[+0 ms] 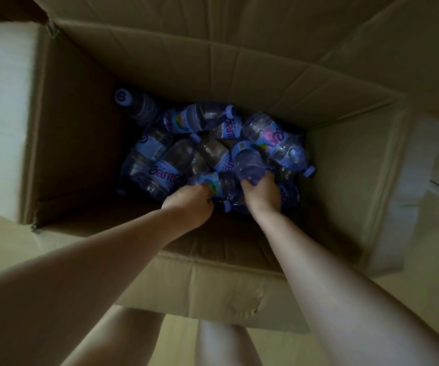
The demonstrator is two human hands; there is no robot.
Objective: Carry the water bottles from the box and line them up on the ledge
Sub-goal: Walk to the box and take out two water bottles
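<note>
The left hand (pixel 190 200) reaches deep into the cardboard box (pixel 81 143), fingers curled round a water bottle (pixel 213 184) lying on its side at the near edge of the pile. Just to its right, the right hand (pixel 262 192) grips the crumpled clear body of a second bottle (pixel 248 162). Around both hands, more water bottles (pixel 273 136) with blue labels and pale caps lie jumbled across the bottom of the box, one leaning in the far left corner (pixel 136 104). The box's flaps stand open on all sides. Bare legs (pixel 221 344) show below the near flap, on a pale floor (pixel 1 233).
</note>
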